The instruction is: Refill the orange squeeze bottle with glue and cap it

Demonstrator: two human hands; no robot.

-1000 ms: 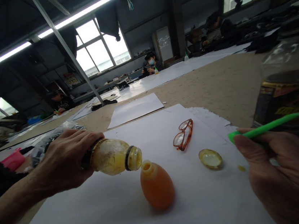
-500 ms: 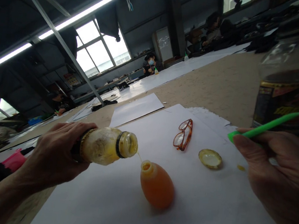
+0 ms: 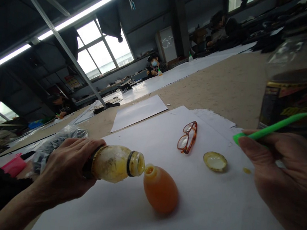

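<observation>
My left hand [image 3: 71, 166] is wrapped round a glass bottle [image 3: 114, 163] with yellowish residue inside and a dark ring at its neck. The bottle lies tilted on its side in the air, its mouth close beside the opening of a squeeze bottle [image 3: 161, 190] filled with orange liquid. That squeeze bottle stands uncapped on white paper [image 3: 118, 215]. On the right, my right hand [image 3: 284, 168] pinches a green nozzle cap [image 3: 275, 126] between thumb and fingers. A yellowed round lid [image 3: 215, 161] rests inside up on the paper, left of my right hand.
Brown-framed glasses [image 3: 187, 137] lie beyond the squeeze bottle. A large clear jar [image 3: 296, 91] with a dark label stands at the right. A yellow drop [image 3: 246, 171] is near the lid. A pink container [image 3: 14, 165] and plastic bag [image 3: 54, 144] are left. People sit farther back.
My left hand has lowered the glass bottle and moved it rightward, nearer the squeeze bottle's opening. The thin stream from its mouth no longer shows. My right hand stays almost still.
</observation>
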